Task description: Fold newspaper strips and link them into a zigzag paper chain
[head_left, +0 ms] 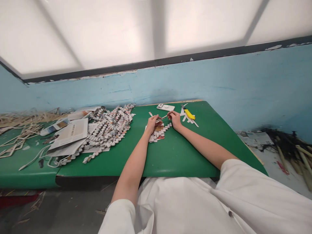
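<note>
Between my two hands runs a thin folded paper strip (163, 118), held slanting above the green table. My left hand (152, 124) is closed on its near end, fingers bent. My right hand (175, 119) pinches the far end with thumb and fingertips. Just under them lies a small woven piece of folded paper (160, 134), with stepped edges and partly covered by my left hand. A loose strip (150, 114) pokes up beyond that hand. Right of my right hand, a yellow utility knife (189, 114) rests on scattered white paper strips (192, 121).
A white phone (165, 107) lies near the wall. Left on the green table (175, 159) are a large heap of woven paper chains (109, 130), printed sheets (70, 134), a white cable (34, 161) and thin sticks (18, 139). Dark debris (285, 146) lies beyond the right edge.
</note>
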The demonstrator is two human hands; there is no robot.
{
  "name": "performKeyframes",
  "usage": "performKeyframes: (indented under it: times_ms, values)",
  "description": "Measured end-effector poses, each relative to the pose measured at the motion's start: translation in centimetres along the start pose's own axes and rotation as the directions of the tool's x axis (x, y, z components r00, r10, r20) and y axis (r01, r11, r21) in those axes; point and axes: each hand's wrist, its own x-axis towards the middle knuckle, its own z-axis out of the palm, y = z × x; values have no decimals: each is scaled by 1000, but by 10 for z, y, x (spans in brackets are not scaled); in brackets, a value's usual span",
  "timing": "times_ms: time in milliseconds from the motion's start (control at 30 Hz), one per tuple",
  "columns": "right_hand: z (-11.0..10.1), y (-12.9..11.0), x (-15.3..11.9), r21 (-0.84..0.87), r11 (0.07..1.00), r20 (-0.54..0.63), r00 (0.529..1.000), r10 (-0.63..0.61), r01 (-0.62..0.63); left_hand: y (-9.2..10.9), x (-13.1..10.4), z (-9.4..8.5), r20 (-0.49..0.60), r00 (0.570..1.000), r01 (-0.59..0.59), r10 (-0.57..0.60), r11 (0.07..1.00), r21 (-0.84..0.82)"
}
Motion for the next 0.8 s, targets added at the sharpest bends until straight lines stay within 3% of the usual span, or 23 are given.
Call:
performKeyframes:
  times_ms: [167, 300, 533, 800]
  values:
    - [0, -6, -3, -50, 999, 20, 1000, -11, 12, 0, -2, 3, 94, 995, -38, 24, 987, 154]
    - [2, -10, -6, 61, 998, 68, 997, -20, 16, -3, 0, 3, 110, 993, -61, 37, 971, 231]
    - [6, -15, -10, -36, 998, 215, 976, -36, 45, -6, 2, 3, 112, 993, -61, 38, 976, 208]
    - [6, -21, -13, -104, 991, 182, 981, -66, 86, -14, 8, -1, 140, 988, -98, 64, 963, 250]
